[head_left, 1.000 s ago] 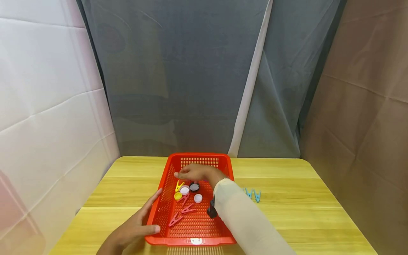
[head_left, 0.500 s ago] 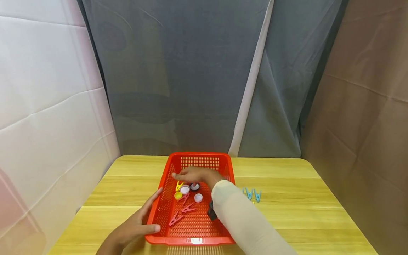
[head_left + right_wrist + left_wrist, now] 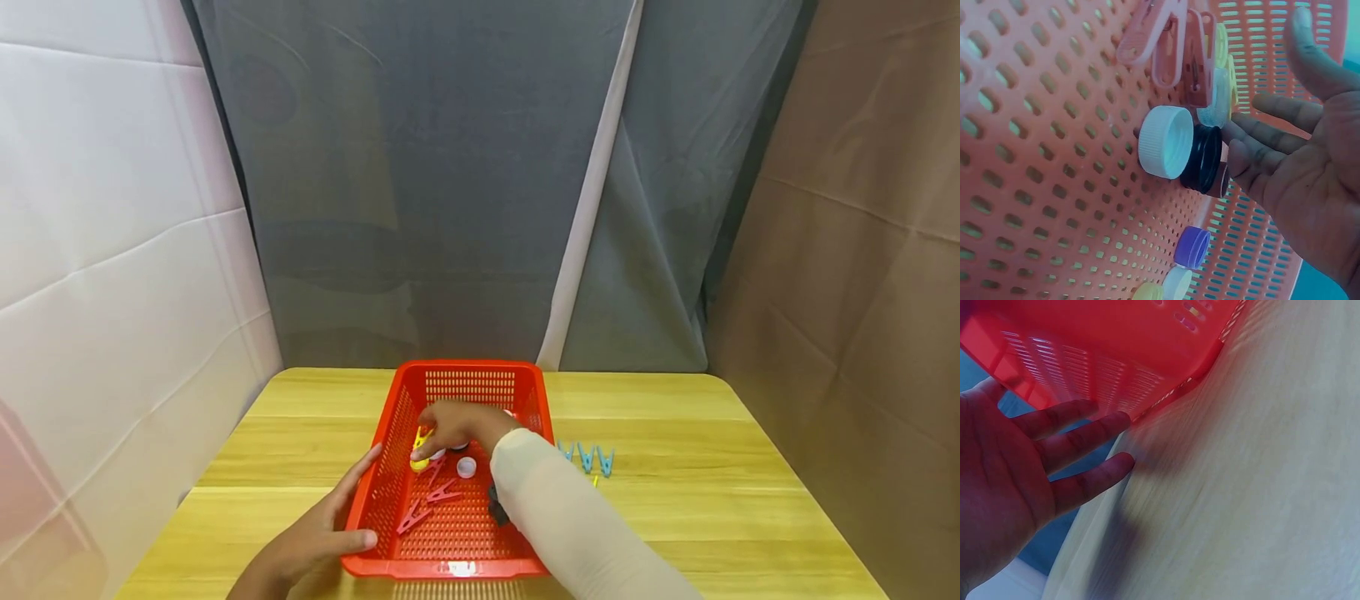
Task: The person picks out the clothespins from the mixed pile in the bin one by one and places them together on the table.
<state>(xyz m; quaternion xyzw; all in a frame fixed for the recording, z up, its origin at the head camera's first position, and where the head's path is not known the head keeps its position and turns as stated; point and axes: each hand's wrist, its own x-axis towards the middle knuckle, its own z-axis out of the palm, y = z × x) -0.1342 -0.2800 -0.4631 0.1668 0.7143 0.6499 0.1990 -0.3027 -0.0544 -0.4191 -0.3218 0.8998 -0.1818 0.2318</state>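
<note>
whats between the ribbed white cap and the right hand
A black cap lies between the ribbed white cap and the right hand, as the right wrist view shows.

The place is a sort of booth made with cloth: grey cloth hangs behind the table, white cloth on the left, brown cloth on the right. Whether it stands in a home or a lab, I cannot tell.

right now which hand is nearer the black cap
Right: the right hand is in the basket, close beside the black cap; the left hand is at the basket's left side.
</note>
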